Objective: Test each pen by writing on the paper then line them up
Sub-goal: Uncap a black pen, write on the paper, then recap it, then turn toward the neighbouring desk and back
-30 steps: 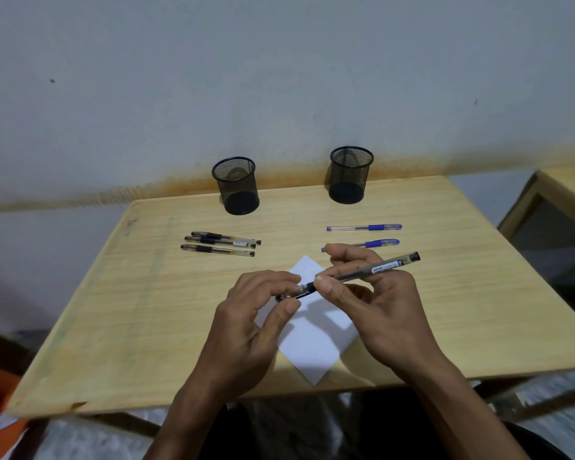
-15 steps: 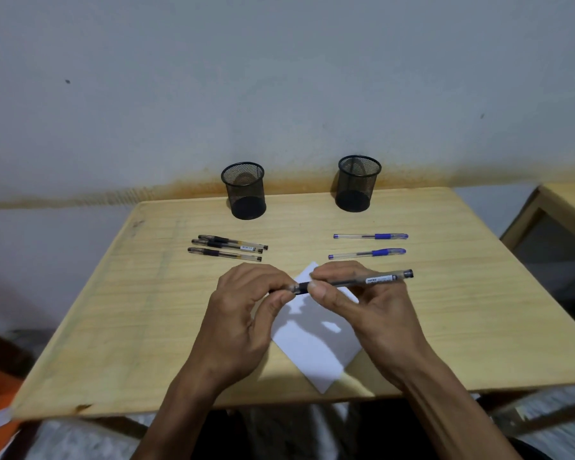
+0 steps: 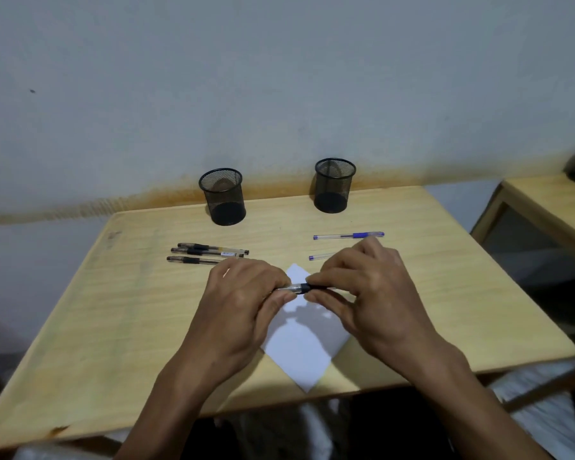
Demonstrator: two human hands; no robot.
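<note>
Both hands together over paper (image 3: 299, 346) at worktop (image 3: 445, 310) centre: left hand (image 3: 243, 310) pinches cap end, right hand (image 3: 369, 293) grips barrel of black pen (image 3: 304, 288), held level above paper

Three black pens (image 3: 206, 252) left of paper, stacked close; two blue pens (image 3: 347, 235) right of paper, nearer one partly hidden

Judgement: capping or uncapping, cannot tell which; no marks visible on paper; mesh cups (image 3: 224, 197) behind look empty, so likely last pen

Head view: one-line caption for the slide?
Left hand and right hand hold a black-grip clear pen over white paper.
</note>
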